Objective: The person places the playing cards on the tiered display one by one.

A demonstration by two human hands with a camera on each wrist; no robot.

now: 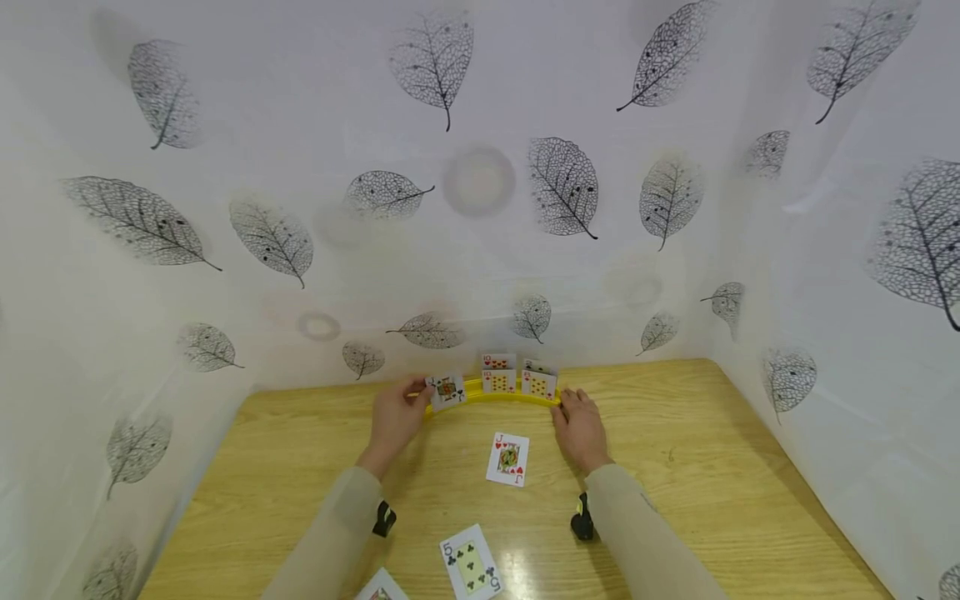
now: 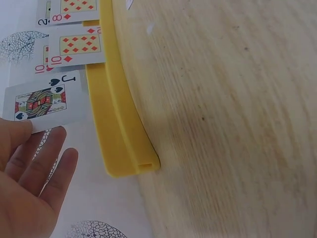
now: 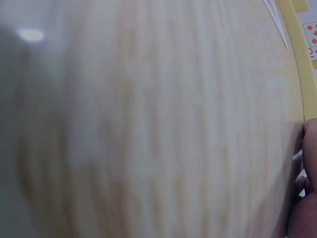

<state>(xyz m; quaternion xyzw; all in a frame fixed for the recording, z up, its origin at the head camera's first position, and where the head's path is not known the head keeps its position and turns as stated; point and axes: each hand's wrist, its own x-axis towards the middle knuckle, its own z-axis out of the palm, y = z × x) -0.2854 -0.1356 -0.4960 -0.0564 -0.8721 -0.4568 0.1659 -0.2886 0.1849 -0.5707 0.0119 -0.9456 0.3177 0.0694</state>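
My left hand point(image 1: 396, 418) pinches a jack of spades point(image 2: 42, 103) between thumb and fingers, at the left part of the curved yellow card holder point(image 2: 119, 119). Whether that card's lower edge sits in the slot, I cannot tell. At the holder's right end, my right hand point(image 1: 581, 429) grips it with thumb and fingers; the right wrist view shows only part of this hand at its edge. Standing in the holder are a ten of diamonds point(image 1: 498, 382) before a ten of hearts point(image 1: 498, 361), and an eight of diamonds point(image 1: 538, 385) before a black two point(image 2: 43, 17).
A jack of hearts point(image 1: 508, 459) lies face up between the forearms. Closer to me are a five of clubs point(image 1: 471, 563) and a partly cut-off card point(image 1: 381, 587). The wooden table point(image 1: 697, 467) meets white leaf-print sheeting point(image 1: 480, 275) at the back and sides.
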